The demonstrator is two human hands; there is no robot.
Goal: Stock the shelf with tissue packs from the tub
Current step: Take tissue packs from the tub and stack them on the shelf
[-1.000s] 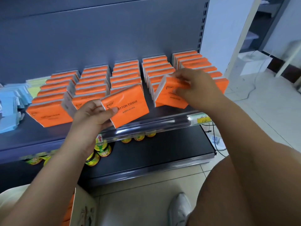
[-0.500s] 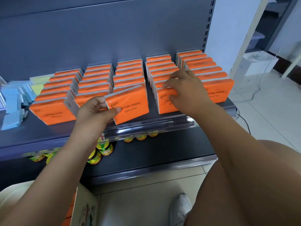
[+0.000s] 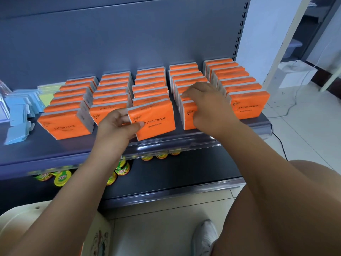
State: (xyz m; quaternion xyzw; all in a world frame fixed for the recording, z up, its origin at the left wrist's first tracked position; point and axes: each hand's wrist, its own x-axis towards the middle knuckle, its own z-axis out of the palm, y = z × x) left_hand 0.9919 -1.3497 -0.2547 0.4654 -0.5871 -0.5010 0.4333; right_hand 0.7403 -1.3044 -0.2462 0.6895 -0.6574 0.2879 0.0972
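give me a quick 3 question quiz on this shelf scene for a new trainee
1. True or false: the left hand grips an orange tissue pack.
2. How many rows of such packs, front to back, stand on the shelf? A three, B five, C eight.
3. Fill the gap: the right hand touches the ___ row from the right.

Key: 1 true; 2 B; 3 second.
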